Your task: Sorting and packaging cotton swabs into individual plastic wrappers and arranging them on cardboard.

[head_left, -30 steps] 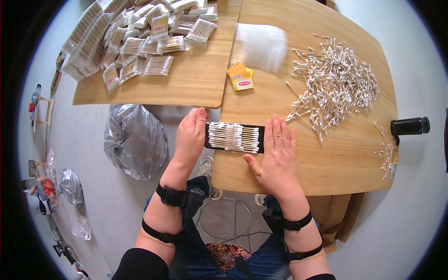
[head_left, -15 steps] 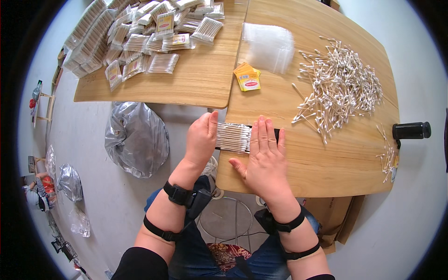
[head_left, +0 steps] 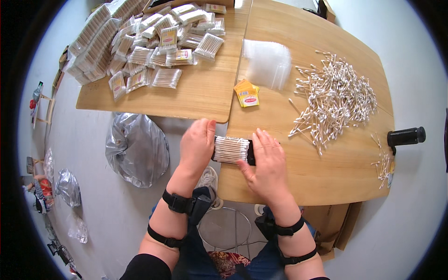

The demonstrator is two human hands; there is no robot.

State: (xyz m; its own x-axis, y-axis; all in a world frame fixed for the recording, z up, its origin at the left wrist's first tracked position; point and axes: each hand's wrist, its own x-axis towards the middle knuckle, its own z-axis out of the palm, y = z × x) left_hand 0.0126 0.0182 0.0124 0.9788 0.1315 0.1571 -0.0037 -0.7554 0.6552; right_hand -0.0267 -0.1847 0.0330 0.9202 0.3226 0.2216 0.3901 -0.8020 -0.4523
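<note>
A flat row of cotton swabs (head_left: pixel 231 150) lies on a thin black tray-like piece (head_left: pixel 252 154) at the table's near left corner. My left hand (head_left: pixel 196 142) is curled at the row's left end, thumb up, gripping there; its fingertips are partly hidden. My right hand (head_left: pixel 269 161) spans the right end, fingers on the far side and thumb bent in at the near side, touching the swab tips. To the right spreads a loose heap of cotton swabs (head_left: pixel 338 95).
Yellow cards (head_left: pixel 247 94) and clear plastic bags (head_left: pixel 268 63) lie farther back. Packed swab bundles (head_left: pixel 166 78) pile up on the left table (head_left: pixel 196 100). A black cylinder (head_left: pixel 406 136) sits at the right edge, near a few stray swabs (head_left: pixel 384 165). A grey bag (head_left: pixel 135 149) stands on the floor.
My right hand has gone from lying flat over the swabs' right end to gripping across it, thumb drawn in. More of the black piece's ends shows. The whole view has shifted slightly.
</note>
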